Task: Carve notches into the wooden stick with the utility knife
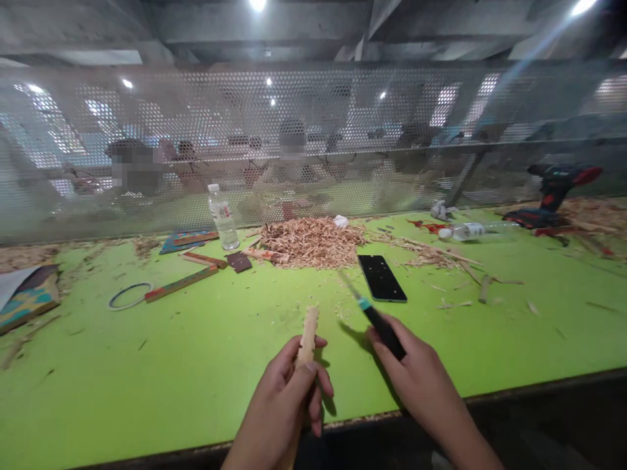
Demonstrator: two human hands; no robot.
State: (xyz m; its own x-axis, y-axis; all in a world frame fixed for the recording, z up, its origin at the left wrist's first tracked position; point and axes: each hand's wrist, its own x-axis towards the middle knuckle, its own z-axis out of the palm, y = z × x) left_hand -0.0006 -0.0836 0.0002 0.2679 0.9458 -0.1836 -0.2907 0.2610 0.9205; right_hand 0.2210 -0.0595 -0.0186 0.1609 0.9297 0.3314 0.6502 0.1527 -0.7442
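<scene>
Nearest the camera, the left hand [289, 385] is wrapped around a pale wooden stick [308, 334], thumb and fingers closed on its lower part. The stick's long axis runs away from the body, its free end pointing up and far, clear of the green table [196, 365]. Just to its right, the right hand [416, 372] is clenched around the black handle of a carving knife [372, 313]. The blade angles up and leftward towards the far side, its tip level with the stick's free end but apart from it. So the stick lies left of the blade, and blade and stick are close to parallel, with a gap of bare table between them.

Farther off, from the left: a ring [130, 296], coloured wood strips [181, 283], a water bottle [223, 216], a heap of wood shavings [311, 241], and a black phone [382, 278] lying flat just beyond the knife tip. At the far right a second bottle [467, 230] lies on its side near a cordless drill [556, 189].
</scene>
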